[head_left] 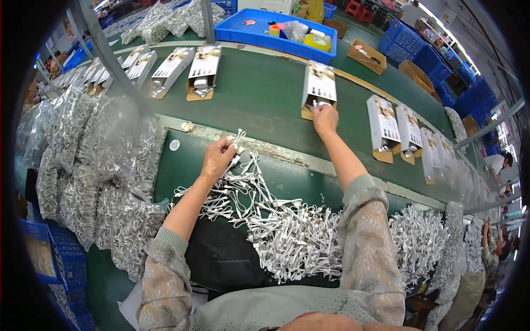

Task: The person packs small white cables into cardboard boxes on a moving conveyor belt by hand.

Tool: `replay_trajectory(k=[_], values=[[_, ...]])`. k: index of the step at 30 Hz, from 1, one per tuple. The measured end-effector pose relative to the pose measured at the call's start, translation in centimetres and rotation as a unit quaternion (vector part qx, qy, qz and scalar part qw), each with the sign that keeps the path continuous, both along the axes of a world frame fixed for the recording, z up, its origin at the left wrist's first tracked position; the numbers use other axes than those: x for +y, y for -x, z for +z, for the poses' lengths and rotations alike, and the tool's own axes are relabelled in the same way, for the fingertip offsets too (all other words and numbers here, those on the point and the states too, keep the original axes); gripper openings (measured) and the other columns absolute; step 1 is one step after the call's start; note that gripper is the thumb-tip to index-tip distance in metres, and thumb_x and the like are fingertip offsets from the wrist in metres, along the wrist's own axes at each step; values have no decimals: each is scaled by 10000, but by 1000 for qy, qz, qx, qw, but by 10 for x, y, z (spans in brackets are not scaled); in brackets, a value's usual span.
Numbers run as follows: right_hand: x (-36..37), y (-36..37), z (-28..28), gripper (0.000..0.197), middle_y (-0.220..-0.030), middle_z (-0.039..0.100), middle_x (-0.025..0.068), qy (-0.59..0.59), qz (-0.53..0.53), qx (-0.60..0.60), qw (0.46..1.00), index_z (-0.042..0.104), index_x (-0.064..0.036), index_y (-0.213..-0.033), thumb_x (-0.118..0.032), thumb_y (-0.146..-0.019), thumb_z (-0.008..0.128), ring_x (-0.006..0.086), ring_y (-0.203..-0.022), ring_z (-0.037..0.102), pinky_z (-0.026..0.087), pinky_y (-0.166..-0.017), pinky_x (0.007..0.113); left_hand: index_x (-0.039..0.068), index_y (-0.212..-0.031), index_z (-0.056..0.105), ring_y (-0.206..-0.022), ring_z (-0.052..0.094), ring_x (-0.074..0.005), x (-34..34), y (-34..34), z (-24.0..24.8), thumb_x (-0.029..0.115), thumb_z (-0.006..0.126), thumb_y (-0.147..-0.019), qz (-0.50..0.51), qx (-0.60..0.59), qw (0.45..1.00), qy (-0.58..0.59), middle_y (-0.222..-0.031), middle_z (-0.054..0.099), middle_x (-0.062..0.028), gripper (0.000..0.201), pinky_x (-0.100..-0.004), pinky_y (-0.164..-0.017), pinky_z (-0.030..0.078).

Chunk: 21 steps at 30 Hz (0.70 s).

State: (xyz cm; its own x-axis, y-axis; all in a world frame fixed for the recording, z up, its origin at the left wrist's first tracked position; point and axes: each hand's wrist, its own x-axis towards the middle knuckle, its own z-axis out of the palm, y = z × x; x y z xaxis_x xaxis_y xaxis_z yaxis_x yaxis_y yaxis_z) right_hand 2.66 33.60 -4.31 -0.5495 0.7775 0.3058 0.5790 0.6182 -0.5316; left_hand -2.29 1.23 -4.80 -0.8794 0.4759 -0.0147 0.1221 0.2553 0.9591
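Has the right grip (326,118) at the near, open end of a long cardboard box with a printed white top and brown flaps (321,80), with fingers curled in at the opening, right beside something small and white (316,102). Cannot tell the spread of those fingers, nor tell a firm hold on the white piece from a mere touch.

Pinching a short white cable (238,139) in the left grip (217,161), with thumb and fingertips drawn together, to the left of the box and nearer the body, by a worn pale edging strip (276,152).

Can see, under the box, a long dark green worktop (259,99); directly nearer the body than the box, a tangled heap of white cables (298,237); left of that heap, a black fabric-like bundle (221,251). Can see clear plastic bags packed with white cables (77,149) far to the left of the box, and similar printed boxes standing in rows to its left (204,66) and right (383,118). Beyond the box, can make out a shallow blue plastic tray (234,34), holding, among other things, a yellow tape roll (317,42).
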Motion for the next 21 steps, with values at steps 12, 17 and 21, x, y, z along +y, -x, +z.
replay_trajectory(k=[12,17,21], values=[[-133,-4,39,348,-936,643,82,253,470,-26,845,593,-31,-1137,-206,-839,633,154,-837,613,498,-738,267,-26,-883,653,-612,499,-39,-3,1,0,122,637,-807,-22,-26,999,-15,-678,590,19,168,-205,-565,428],[-111,1,49,171,-777,659,86,443,347,8,826,651,23,-886,-125,-802,639,116,-655,631,522,-591,240,-18,-1019,622,-635,513,-44,1,-2,9,154,656,-789,-16,-51,998,-28,-767,612,0,289,-203,-577,446],[-100,17,31,85,-785,637,80,625,161,236,726,612,18,-863,-43,-805,620,139,-667,631,551,-629,222,-35,-1008,616,-612,515,-57,0,-1,8,163,632,-806,-13,-46,999,-16,-757,605,-6,284,-213,-573,449]])
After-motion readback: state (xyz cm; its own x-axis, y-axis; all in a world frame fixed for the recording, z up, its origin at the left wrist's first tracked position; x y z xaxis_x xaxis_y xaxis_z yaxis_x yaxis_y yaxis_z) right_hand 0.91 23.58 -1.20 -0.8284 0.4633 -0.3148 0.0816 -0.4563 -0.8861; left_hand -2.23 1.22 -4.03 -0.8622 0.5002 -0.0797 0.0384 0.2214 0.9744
